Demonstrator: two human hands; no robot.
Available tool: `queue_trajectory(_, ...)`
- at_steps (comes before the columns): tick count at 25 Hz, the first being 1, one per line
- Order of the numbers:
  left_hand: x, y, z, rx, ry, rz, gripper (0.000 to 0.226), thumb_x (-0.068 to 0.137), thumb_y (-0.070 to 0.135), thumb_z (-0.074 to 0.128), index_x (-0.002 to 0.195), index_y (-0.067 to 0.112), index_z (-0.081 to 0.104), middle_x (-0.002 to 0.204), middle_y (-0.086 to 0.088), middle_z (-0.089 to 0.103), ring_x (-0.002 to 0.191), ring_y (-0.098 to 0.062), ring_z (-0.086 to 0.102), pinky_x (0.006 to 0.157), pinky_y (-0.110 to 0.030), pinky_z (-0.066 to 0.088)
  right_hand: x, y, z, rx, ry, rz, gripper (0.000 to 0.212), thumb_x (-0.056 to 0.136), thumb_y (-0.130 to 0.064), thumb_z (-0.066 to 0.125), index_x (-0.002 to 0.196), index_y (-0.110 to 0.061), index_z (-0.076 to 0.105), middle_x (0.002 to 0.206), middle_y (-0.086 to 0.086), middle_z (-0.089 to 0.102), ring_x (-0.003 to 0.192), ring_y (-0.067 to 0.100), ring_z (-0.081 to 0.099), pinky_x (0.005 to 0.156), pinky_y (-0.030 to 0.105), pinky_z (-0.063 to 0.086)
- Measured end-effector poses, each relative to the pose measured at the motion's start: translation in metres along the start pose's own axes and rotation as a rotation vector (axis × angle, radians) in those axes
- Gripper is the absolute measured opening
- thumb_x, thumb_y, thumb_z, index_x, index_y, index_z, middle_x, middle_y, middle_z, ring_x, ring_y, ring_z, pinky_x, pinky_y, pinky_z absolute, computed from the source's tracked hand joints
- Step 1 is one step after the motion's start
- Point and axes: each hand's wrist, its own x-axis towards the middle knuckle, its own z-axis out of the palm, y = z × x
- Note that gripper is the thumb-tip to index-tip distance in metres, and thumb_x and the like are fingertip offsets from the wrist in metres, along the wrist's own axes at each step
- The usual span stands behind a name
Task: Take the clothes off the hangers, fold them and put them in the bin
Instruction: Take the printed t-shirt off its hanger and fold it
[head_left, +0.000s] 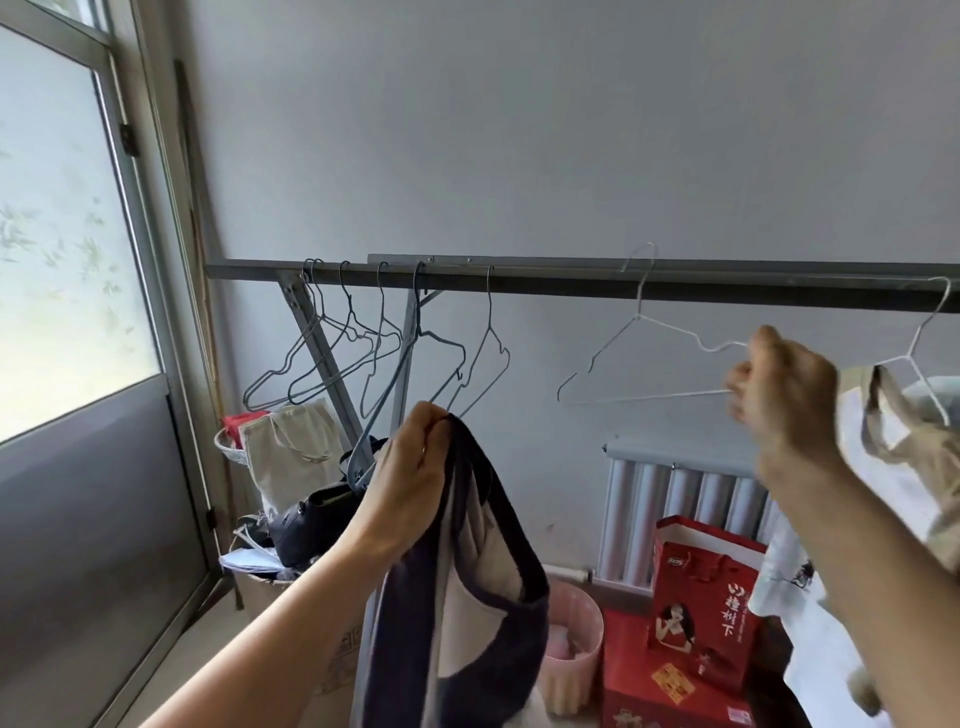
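My left hand (410, 467) pinches the top of a dark navy and cream garment (467, 587), which hangs down from it, clear of any hanger. My right hand (779, 400) grips the right end of a bare white wire hanger (644, 358) that hooks over the dark metal rail (571, 283). Further right, another white hanger (914, 358) carries a beige garment (914, 441) with a white one (831, 597) below it. Several bare grey hangers (363, 353) hang at the rail's left end. A pink bin (576, 639) stands on the floor below.
A window and door panel (78, 312) fill the left. Bags, a cream tote (291, 447) and a basket pile up in the corner. A grey radiator (685, 499) is on the wall, with a red gift bag (706, 597) and red box (670, 691) before it.
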Motion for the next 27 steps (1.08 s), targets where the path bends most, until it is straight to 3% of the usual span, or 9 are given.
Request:
queue_trajectory(5,0.007,-0.004,-0.009,-0.052,-0.107,-0.002,0.019,0.102,0.023,0.046,0.088,0.022,0.058,0.059,-0.001,0.054,0.047,-0.01,0.037,0.05,-0.027,0.033,-0.013,0.006,0.048,-0.356,-0.111,-0.099,0.038,0.096,-0.027,0.035,0.062,-0.013,0.042,0.072,0.016,0.052,0.071,0.028,0.047,0.067,0.038,0.036)
queue_trajectory(9,0.01,-0.007,-0.025,-0.055,-0.149,-0.009,0.018,0.101,0.028,0.049,0.087,0.027,0.062,0.059,-0.007,0.05,0.048,-0.016,0.034,0.047,-0.025,0.027,-0.04,0.02,0.066,-0.462,-0.207,-0.062,0.042,0.094,-0.011,0.039,0.054,-0.012,0.029,0.053,0.005,0.033,0.055,0.023,0.032,0.061,0.036,0.028)
queue_trajectory(11,0.011,-0.004,-0.033,-0.118,-0.181,-0.033,0.019,0.1,0.028,0.051,0.088,0.027,0.064,0.063,-0.011,0.051,0.052,-0.021,0.032,0.046,-0.027,0.023,-0.047,0.031,0.071,-0.463,-0.232,0.0,0.038,0.092,-0.013,0.04,0.055,-0.011,0.03,0.053,0.006,0.035,0.052,0.024,0.032,0.059,0.037,0.029)
queue_trajectory(13,0.011,0.001,-0.042,-0.148,-0.215,-0.039,0.018,0.099,0.028,0.053,0.088,0.026,0.066,0.065,-0.013,0.053,0.055,-0.023,0.034,0.047,-0.029,0.024,-0.048,0.039,0.071,-0.523,-0.235,0.071,0.031,0.093,-0.024,0.042,0.066,-0.009,0.047,0.073,0.014,0.054,0.064,0.033,0.048,0.065,0.037,0.036)
queue_trajectory(15,0.01,0.003,-0.049,-0.17,-0.26,-0.034,0.018,0.096,0.036,0.057,0.089,0.023,0.068,0.071,-0.017,0.057,0.062,-0.023,0.04,0.056,-0.037,0.03,-0.06,0.041,0.066,-0.598,-0.186,0.06,0.03,0.097,-0.035,0.043,0.102,-0.007,0.053,0.11,0.014,0.049,0.079,0.03,0.049,0.073,0.034,0.037)
queue_trajectory(17,0.008,0.007,-0.051,-0.172,-0.29,-0.027,0.022,0.091,0.042,0.058,0.089,0.023,0.068,0.073,-0.016,0.057,0.066,-0.023,0.04,0.061,-0.039,0.03,-0.085,0.037,0.061,-0.455,-0.131,-0.171,0.038,0.096,-0.035,0.049,0.12,-0.006,0.044,0.12,0.012,0.041,0.078,0.02,0.047,0.07,0.028,0.038)
queue_trajectory(19,0.004,0.013,-0.049,-0.154,-0.308,-0.012,0.017,0.094,0.035,0.059,0.088,0.022,0.068,0.071,-0.018,0.057,0.064,-0.023,0.039,0.06,-0.038,0.03,-0.115,0.026,0.064,-0.238,-0.327,-0.307,0.033,0.09,-0.032,0.055,0.118,-0.013,0.051,0.113,0.0,0.05,0.076,0.011,0.05,0.065,0.015,0.038)
queue_trajectory(22,-0.004,0.031,-0.045,-0.171,-0.344,0.02,0.015,0.097,0.024,0.059,0.088,0.017,0.069,0.077,-0.021,0.07,0.062,-0.02,0.055,0.06,-0.032,0.044,-0.144,0.015,0.077,-0.154,-0.842,-0.212,0.019,0.092,-0.018,0.062,0.11,-0.021,0.063,0.103,-0.007,0.064,0.093,0.005,0.06,0.072,0.008,0.04)
queue_trajectory(27,-0.015,0.04,-0.051,-0.097,-0.393,0.095,0.011,0.09,0.031,0.066,0.085,0.021,0.069,0.078,-0.025,0.064,0.066,-0.013,0.056,0.067,-0.021,0.046,-0.15,-0.003,0.076,0.189,-0.87,-0.009,0.012,0.093,-0.003,0.059,0.092,-0.011,0.068,0.074,-0.002,0.068,0.067,0.006,0.064,0.06,0.016,0.05)
